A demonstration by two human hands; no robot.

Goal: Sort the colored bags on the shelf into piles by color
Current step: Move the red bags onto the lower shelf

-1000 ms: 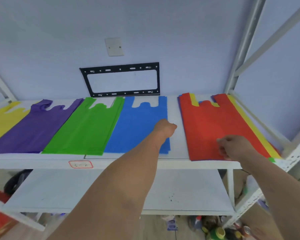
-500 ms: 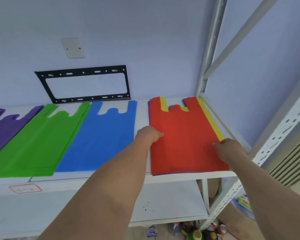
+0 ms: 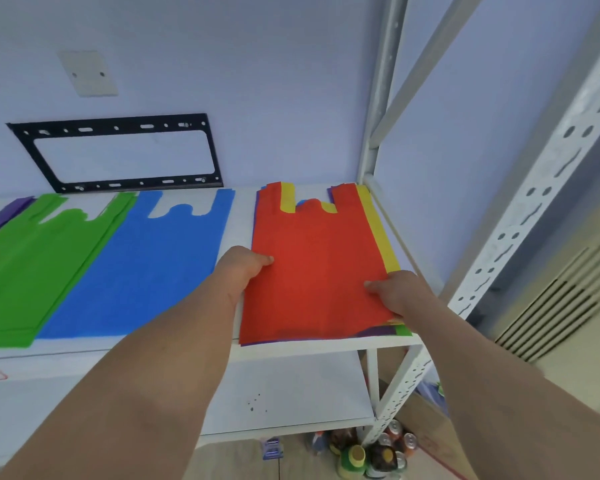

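White metal shelf (image 3: pixel 326 342) against a pale wall: both hands are on the red bag (image 3: pixel 312 271) topping the unsorted stack at its right end, left hand (image 3: pixel 245 268) pinching its left edge, right hand (image 3: pixel 395 292) its right edge; the fingers are mostly hidden. Leftward lie finished-looking blue pile (image 3: pixel 142 271), green pile (image 3: pixel 28 268), purple pile (image 3: pixel 0 214). Yellow, purple and green edges under the red suggest plenty remains.

Bright, even, bluish-tinted light; soft shadows only. Wide-angle bending at right edge of frame. Slight motion blur, softest at lower corners.
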